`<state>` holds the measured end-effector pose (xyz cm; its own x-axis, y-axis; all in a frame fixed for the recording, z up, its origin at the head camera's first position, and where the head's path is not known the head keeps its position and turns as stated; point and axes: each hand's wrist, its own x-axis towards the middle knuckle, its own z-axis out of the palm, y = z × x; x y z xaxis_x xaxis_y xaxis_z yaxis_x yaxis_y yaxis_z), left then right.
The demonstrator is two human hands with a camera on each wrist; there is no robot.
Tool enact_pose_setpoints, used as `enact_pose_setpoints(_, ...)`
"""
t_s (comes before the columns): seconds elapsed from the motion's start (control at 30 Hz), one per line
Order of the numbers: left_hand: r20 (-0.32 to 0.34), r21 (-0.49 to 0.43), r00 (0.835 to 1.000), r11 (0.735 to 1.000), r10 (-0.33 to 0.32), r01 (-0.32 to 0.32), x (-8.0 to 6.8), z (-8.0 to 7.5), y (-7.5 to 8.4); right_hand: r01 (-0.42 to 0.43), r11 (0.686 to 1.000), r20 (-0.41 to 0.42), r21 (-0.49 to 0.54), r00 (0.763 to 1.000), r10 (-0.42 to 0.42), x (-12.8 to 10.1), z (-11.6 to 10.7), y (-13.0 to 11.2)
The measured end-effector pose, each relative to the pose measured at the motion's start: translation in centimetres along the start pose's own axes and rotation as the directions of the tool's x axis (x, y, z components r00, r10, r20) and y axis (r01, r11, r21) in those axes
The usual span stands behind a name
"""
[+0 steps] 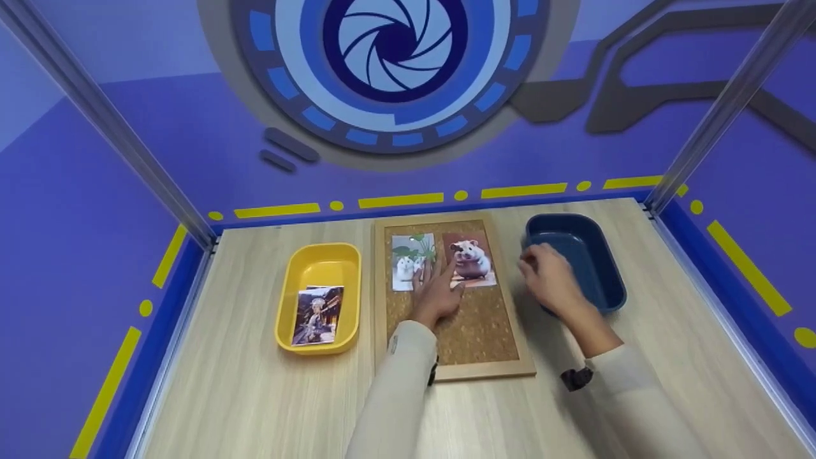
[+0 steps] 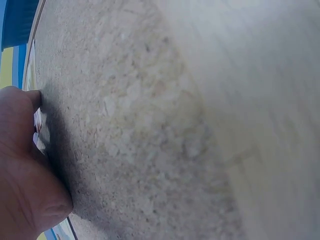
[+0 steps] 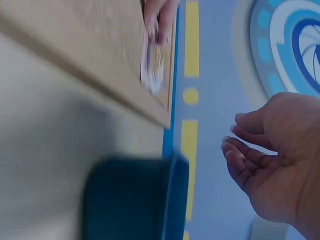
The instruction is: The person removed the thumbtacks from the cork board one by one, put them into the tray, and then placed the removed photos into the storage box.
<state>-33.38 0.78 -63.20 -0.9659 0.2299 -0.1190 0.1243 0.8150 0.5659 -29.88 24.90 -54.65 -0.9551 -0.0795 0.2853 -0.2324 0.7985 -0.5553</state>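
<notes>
A cork board with a wooden frame lies on the table. On its upper half are two photos side by side: a photo of white hamsters under green leaves and a photo of a brown-and-white hamster. My left hand rests on the board with its fingers spread over the facing edges of both photos, hiding part of them. Over the near-left rim of the dark blue bin hovers my right hand. Its fingers are loosely bent in the right wrist view, and nothing shows between them.
Left of the board stands a yellow bin holding photos, the top one a photo of a person outdoors. A blue patterned wall rises behind the wooden table, and metal posts stand at both back corners.
</notes>
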Motion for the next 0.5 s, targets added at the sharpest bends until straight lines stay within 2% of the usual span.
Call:
enact_pose_setpoints(0.13,-0.017,-0.009,1.000,1.000,0.015,-0.015,-0.4,-0.5,0.4,-0.017,0.999,0.050,0.052,0.999,0.014,0.5,2.7,-1.5)
enact_pose_setpoints(0.3,0.004,0.003,1.000,1.000,-0.001,0.001,-0.3,-0.9,0.3,-0.048,0.997,0.085,0.061,0.995,0.043,1.7,6.9,-2.4)
enact_pose_setpoints(0.4,0.012,-0.010,1.000,1.000,-0.006,0.006,-0.3,-0.9,0.1,-0.115,0.993,0.114,0.030,0.987,0.111,2.3,8.8,-2.6)
enact_pose_setpoints(0.5,0.012,-0.001,1.000,1.000,-0.004,0.004,-0.3,-0.9,0.2,-0.199,0.980,0.165,0.003,0.967,0.196,2.8,9.8,-2.6)
